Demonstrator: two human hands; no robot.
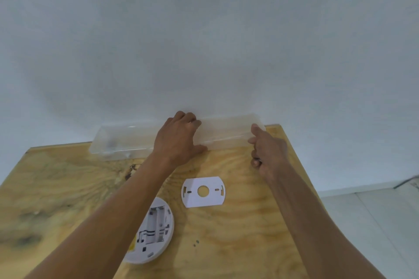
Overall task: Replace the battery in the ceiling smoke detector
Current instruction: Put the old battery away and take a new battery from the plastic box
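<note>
A white round smoke detector lies face down on the plywood table, its battery bay showing and partly hidden by my left forearm. Beside it lies a white mounting plate with a round hole. A long clear plastic box rests along the table's far edge against the wall. My left hand grips the box's middle, fingers over its top and thumb at its front. My right hand touches the box's right end with thumb and index finger, other fingers curled.
A white wall rises right behind the table. Two small dark screws lie on the plywood near the detector. Pale floor shows beyond the table's right edge.
</note>
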